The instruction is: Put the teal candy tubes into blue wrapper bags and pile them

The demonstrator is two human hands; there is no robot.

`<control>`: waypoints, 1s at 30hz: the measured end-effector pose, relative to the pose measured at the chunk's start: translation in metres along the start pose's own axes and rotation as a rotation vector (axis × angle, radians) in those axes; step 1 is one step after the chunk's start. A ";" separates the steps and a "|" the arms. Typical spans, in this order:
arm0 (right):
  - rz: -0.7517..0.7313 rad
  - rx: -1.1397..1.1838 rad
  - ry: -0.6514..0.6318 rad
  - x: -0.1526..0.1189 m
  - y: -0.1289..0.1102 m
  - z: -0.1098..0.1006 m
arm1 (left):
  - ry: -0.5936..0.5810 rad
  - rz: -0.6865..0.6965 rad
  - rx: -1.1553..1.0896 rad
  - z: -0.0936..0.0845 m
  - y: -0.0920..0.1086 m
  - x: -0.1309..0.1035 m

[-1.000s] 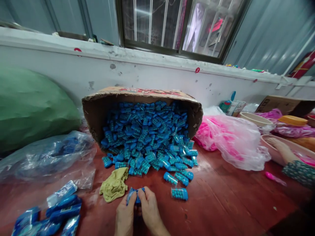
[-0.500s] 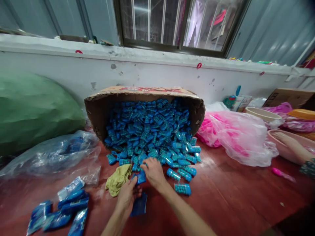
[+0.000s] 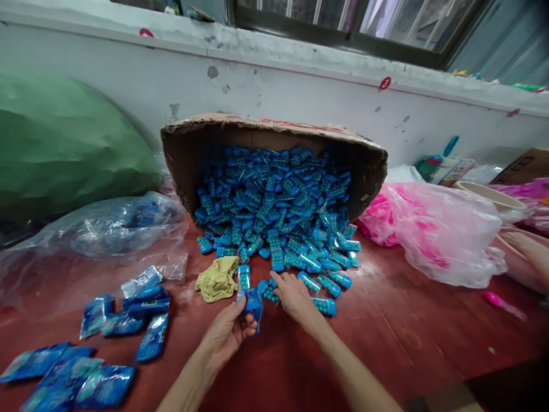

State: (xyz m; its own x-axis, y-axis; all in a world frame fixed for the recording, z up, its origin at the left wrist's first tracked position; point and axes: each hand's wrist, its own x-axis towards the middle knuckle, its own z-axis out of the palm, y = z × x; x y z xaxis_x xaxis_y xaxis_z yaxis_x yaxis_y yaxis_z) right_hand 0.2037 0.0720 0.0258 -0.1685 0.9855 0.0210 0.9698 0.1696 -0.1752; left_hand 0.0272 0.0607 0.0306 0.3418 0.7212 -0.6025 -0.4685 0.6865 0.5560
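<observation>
My left hand (image 3: 234, 329) is closed on a blue printed packet (image 3: 254, 304), gripped between thumb and fingers. Just beyond the packet is a small clear bottle of teal beads (image 3: 243, 277); whether it touches the packet I cannot tell. My right hand (image 3: 297, 298) has its fingertips closed on another blue-capped bead bottle (image 3: 269, 290), low over the red table. In front of both hands, a large heap of such bead bottles (image 3: 274, 194) spills from a cardboard box (image 3: 182, 163) lying on its side. A crumpled yellow-green cloth (image 3: 218, 279) lies left of my hands.
Several blue packets (image 3: 107, 386) lie on the red table (image 3: 386, 355) at the left. Behind them are a clear plastic bag (image 3: 98, 229) and a big green sack (image 3: 68, 154). At right, a pink-filled bag (image 3: 446, 234) and another person's arm (image 3: 529, 252) over a pink basin.
My view has tipped downward. My right hand has moved right, from beside the left hand to a bead bottle. The packet that lay under my left hand no longer lies there.
</observation>
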 end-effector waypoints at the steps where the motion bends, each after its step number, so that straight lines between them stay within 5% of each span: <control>1: 0.004 -0.004 -0.028 -0.001 0.002 -0.003 | 0.006 -0.010 0.003 0.000 -0.002 -0.001; 8: 0.042 0.056 -0.053 0.006 0.011 -0.013 | 0.068 -0.022 0.032 0.000 -0.012 -0.013; 16: 0.193 0.189 0.113 -0.028 0.010 -0.028 | 0.089 0.078 0.201 -0.001 -0.021 -0.012; 19: 0.178 0.603 0.217 -0.035 -0.015 -0.020 | 0.037 0.165 0.282 -0.001 -0.025 -0.011; 23: 0.187 1.248 0.073 -0.035 -0.044 0.005 | 0.024 0.259 0.590 -0.007 -0.016 -0.011; 25: 0.275 1.379 0.100 -0.035 -0.047 0.013 | 0.134 0.478 0.854 -0.014 -0.001 -0.006; 28: 0.373 1.469 0.161 -0.037 -0.041 0.015 | 0.524 0.921 1.280 -0.029 0.026 0.015; 30: 0.394 1.508 0.170 -0.040 -0.037 0.012 | 0.696 0.974 1.509 -0.040 0.040 0.035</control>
State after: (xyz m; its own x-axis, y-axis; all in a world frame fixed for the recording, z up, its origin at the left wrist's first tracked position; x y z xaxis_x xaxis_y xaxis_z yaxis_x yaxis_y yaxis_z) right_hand 0.1723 0.0265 0.0194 0.1655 0.9708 -0.1735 -0.1350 -0.1520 -0.9791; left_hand -0.0120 0.1097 0.0084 -0.0780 0.9513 0.2984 0.8477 -0.0943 0.5220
